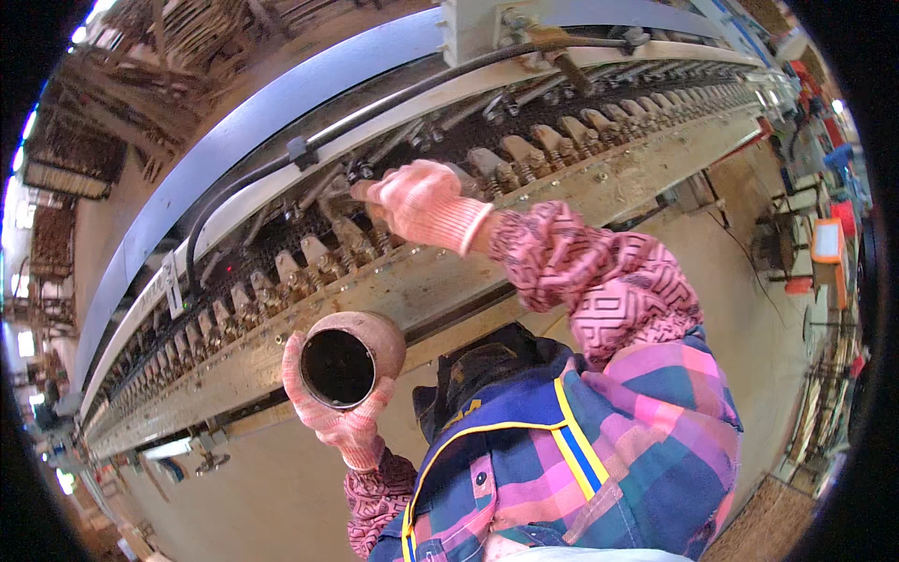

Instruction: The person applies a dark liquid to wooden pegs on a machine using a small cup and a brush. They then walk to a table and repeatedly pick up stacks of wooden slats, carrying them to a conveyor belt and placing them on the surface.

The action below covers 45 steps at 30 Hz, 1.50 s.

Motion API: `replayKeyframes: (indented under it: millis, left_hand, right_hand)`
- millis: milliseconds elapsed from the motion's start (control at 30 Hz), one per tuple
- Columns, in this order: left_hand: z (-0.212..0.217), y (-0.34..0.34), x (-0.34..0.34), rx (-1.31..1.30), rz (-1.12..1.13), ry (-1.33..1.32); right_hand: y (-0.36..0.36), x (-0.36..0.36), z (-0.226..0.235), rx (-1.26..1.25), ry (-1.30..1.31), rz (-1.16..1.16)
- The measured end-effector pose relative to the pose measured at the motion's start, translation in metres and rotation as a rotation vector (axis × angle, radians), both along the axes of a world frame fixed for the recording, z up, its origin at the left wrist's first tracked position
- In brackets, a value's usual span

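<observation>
My left hand (pixel 330 412), in a pinkish knit glove, is wrapped round a rounded, worn cup-like pot (pixel 382 339). The pot's wide mouth is tilted toward me, and its inside looks dark; I cannot make out what it holds. Over the long machine (pixel 524 201) my right hand (pixel 419 199), gloved alike, reaches with fingers bent together at the row of metal clamps (pixel 351 236). Whatever those fingers hold, if anything, is too small or hidden to name. The pot is in front of the machine's near rail, apart from the right hand.
A black cable (pixel 370 108) runs along the machine's pale upper bar. Beyond the blue-grey curved beam (pixel 272 108) lie stacks of wood strips (pixel 122 112). Shelves with an orange-framed box (pixel 828 241) stand at the right. Below the machine's near rail (pixel 449 272) is a pale floor.
</observation>
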<state>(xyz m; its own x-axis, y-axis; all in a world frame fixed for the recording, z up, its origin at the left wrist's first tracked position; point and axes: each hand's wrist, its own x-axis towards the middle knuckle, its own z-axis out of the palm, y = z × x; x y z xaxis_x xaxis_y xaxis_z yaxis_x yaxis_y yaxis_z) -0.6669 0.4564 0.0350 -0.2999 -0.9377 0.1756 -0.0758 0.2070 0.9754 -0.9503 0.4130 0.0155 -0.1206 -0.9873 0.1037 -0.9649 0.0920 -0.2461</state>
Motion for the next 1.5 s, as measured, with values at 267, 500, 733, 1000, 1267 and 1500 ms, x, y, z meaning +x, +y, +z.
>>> replayKeyframes:
  millis: [267, 500, 733, 1000, 1267, 1500]
  left_hand:
    - [-0.007, -0.01, -0.025, 0.052, -0.164, 0.104]
    - [-0.006, 0.0, -0.045, 0.066, -0.223, 0.096]
    - [-0.011, 0.033, -0.116, -0.037, -0.328, 0.143]
    - [-0.005, 0.122, -0.215, -0.01, -0.195, 0.137]
    - [0.015, 0.21, -0.265, 0.065, -0.025, 0.208]
    - [0.028, 0.237, -0.268, 0.083, -0.001, 0.133]
  right_hand:
    - [-0.012, -0.003, -0.035, 0.11, 0.0, -0.099]
    - [0.1, -0.041, -0.008, -0.384, -0.187, -0.139]
    - [0.26, -0.168, 0.005, -0.437, 0.019, -0.403]
    - [0.253, -0.336, -0.002, -0.096, 0.608, -0.266]
    - [0.277, -0.362, -0.005, -0.137, 0.355, -0.165]
    - [0.284, -0.36, 0.015, -0.083, 0.245, -0.176]
